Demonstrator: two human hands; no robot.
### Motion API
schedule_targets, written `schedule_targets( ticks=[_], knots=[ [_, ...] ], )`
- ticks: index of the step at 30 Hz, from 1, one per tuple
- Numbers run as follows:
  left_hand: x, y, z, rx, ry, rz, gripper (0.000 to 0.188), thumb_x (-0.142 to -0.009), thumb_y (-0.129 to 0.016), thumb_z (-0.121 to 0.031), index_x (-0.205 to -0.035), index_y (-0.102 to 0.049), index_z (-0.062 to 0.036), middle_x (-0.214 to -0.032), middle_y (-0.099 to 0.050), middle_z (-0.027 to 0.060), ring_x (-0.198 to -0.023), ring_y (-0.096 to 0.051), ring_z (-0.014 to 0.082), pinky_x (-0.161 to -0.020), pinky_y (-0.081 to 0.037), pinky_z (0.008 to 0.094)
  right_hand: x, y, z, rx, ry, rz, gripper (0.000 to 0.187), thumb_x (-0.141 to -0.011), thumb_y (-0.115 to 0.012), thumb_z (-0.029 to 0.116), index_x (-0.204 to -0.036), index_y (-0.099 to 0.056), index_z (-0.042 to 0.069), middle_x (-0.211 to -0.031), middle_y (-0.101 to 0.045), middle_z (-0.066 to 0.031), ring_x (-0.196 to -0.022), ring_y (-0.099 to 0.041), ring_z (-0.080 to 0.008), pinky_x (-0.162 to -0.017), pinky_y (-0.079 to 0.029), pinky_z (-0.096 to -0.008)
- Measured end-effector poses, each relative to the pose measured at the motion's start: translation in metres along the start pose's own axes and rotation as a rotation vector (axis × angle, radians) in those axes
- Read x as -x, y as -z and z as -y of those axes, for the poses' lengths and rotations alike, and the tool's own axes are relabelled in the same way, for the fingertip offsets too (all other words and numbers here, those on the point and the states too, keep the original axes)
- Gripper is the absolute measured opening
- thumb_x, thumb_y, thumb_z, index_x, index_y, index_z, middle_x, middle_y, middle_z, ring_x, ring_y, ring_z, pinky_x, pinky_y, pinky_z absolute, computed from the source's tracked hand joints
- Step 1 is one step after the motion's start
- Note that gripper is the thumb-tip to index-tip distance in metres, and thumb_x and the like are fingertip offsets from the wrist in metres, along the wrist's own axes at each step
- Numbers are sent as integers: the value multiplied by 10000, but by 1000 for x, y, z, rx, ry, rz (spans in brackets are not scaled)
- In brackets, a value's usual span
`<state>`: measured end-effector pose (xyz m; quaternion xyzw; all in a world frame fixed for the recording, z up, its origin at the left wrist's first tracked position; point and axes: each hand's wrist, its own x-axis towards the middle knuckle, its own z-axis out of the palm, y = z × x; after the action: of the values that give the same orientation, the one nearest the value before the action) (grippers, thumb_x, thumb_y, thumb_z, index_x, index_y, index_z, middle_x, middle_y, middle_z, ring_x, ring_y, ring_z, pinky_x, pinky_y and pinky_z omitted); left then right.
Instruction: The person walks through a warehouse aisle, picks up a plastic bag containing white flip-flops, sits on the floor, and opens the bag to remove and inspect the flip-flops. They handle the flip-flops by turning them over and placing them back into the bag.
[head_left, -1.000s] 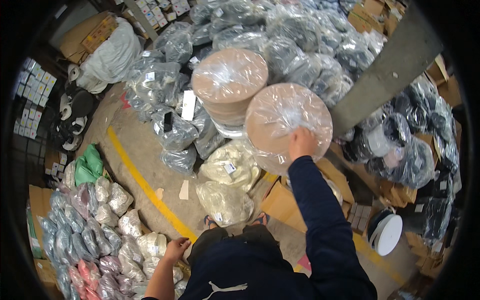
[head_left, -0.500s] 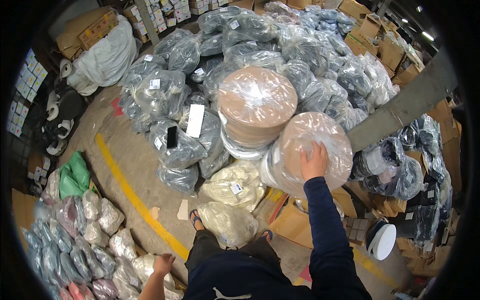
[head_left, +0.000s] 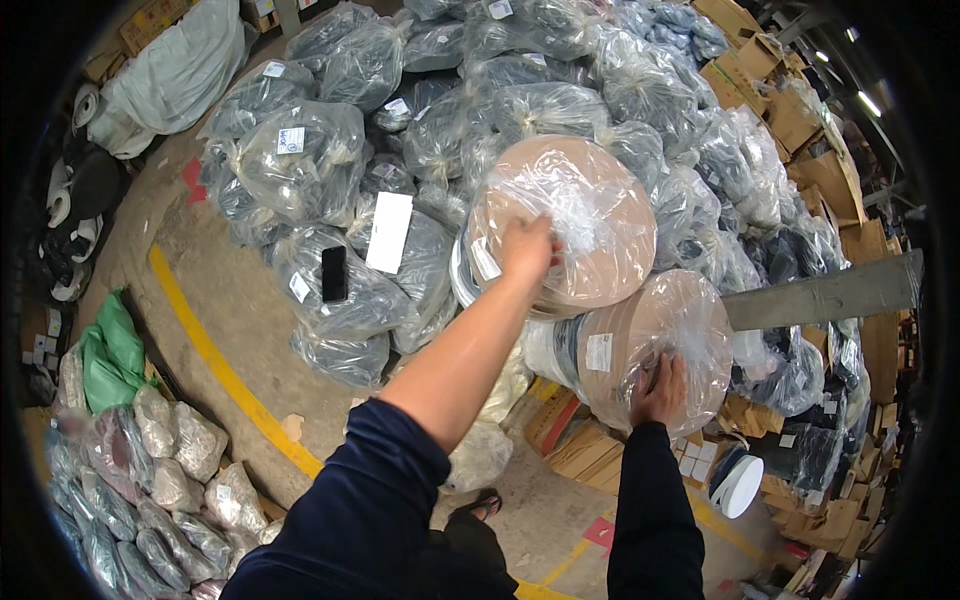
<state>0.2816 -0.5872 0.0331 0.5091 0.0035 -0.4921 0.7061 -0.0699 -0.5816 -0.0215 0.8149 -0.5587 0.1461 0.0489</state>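
Right grip (head_left: 661,392) touches wrapped roll (head_left: 655,315), whose white label (head_left: 598,352) is unreadable

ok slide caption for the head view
Left hand at one plastic-wrapped, cardboard-faced roll, right hand on another, beside piled clear plastic bags.

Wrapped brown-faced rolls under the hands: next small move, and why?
Probably close the left hand on the bunched clear plastic of the upper roll. It's curled over that roll's face, right beside the bunch, and loose plastic looks graspable. The right hand is at the lower roll's face, so it could steady that one.
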Motion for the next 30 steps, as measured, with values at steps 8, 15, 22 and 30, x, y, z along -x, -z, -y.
schedule_targets(
  ticks=[8, 15, 22, 30],
  knots=[
    [-51, -34, 11, -410, -164, -76, 335, -907, -647, -279, -826, -624, 45, -621, -569, 90, -528, -550, 207, -502, -420, 336, 0, -1, -6, 11, 11, 25, 582, -830, -662, 241, -1373, -487, 123, -1500, -376, -165, -1408, -318, -346, -1131, -199, -538],
    [-58, -11, 18, -102, -170, 252, 385, -900, -632, -304, -1060, -601, 45, -1016, -653, 175, -816, -631, 268, -739, -510, 374, 0, -1, -8, 14, 34, 6, 576, -834, -654, 274, -1366, -493, 124, -1508, -372, -149, -1405, -323, -348, -1125, -207, -533],
    [-89, -32, 12, 449, 215, 222, 406, -932, -614, -307, -1180, -544, 6, -1054, -623, 167, -840, -638, 260, -746, -545, 385, -1, 2, -6, 27, 14, 27, 596, -821, -648, 284, -1375, -483, 137, -1511, -369, -143, -1411, -314, -346, -1126, -215, -537],
    [-57, -2, 1, -769, -185, -21, 391, -869, -663, -197, -1140, -564, 66, -934, -612, 172, -856, -602, 258, -761, -499, 382, -5, 7, -4, 24, -13, 66, 628, -792, -678, 307, -1366, -487, 139, -1502, -374, -157, -1407, -312, -361, -1122, -224, -554]
  ],
)
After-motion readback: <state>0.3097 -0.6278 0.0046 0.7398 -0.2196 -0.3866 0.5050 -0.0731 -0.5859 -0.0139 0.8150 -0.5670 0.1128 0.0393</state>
